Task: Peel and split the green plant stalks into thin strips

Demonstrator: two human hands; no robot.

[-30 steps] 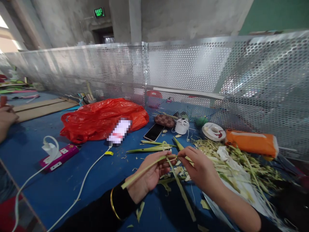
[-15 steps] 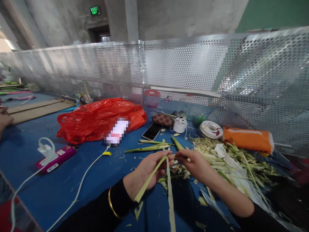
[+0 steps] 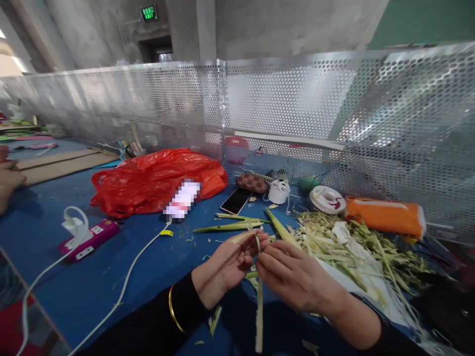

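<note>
A pale green leaf strip [image 3: 259,316] hangs down from between my two hands, over the blue table. My left hand [image 3: 228,262] has thumb and fingers closed on the strip near its upper end. Fingertips of my right hand [image 3: 299,277] pinch the same strip just below and to the right, close against the left fingers. Just beyond the hands lie long green leaf stalks [image 3: 228,226] and a pointed green leaf piece [image 3: 281,226]. How the strip is folded inside the fingers is partly hidden.
A heap of shredded plant scraps [image 3: 334,242] lies right. Behind are a white spool [image 3: 327,200], an orange packet [image 3: 384,216], a dark phone [image 3: 236,200] and a red plastic bag [image 3: 159,180]. A purple power strip [image 3: 89,241] and another person's hand [image 3: 9,178] are left.
My right hand has come in over the strip and now grips it below the left fingertips. The loose end that slanted across my left palm no longer shows there.
</note>
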